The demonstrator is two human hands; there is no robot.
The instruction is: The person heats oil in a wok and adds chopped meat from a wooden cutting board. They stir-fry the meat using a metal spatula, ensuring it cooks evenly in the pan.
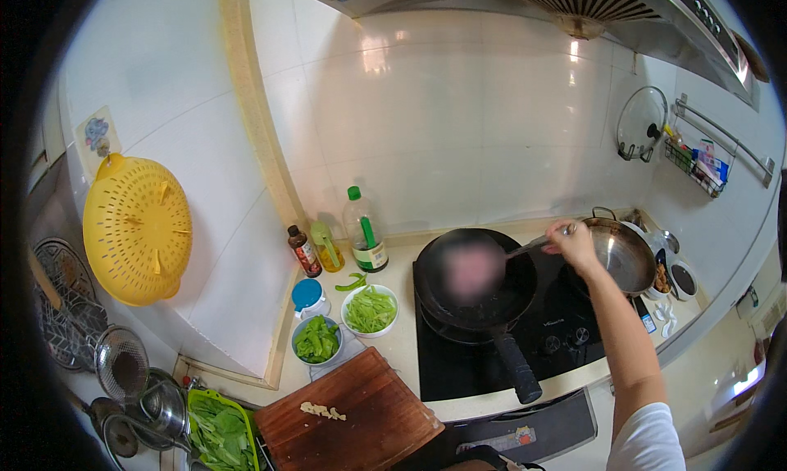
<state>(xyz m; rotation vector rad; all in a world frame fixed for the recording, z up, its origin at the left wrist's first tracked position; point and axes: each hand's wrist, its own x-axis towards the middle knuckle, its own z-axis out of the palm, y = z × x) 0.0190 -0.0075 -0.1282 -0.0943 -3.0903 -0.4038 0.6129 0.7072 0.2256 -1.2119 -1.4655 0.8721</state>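
Observation:
My right hand is closed around the handle of a metal cooking utensil, which reaches left into a black wok. A blurred pinkish patch covers part of the wok, so its contents and the utensil's tip cannot be made out. The wok sits on the left side of a black glass cooktop, its black handle pointing towards me. Just beyond my right hand stands a steel pan. My left hand is out of view. Chopped pale pieces, perhaps garlic, lie on a wooden cutting board.
Left of the cooktop are a bowl of sliced green vegetable, a bowl of green pieces, a blue-lidded container and several bottles. A green basket of leafy greens is lower left. Small bowls stand at right.

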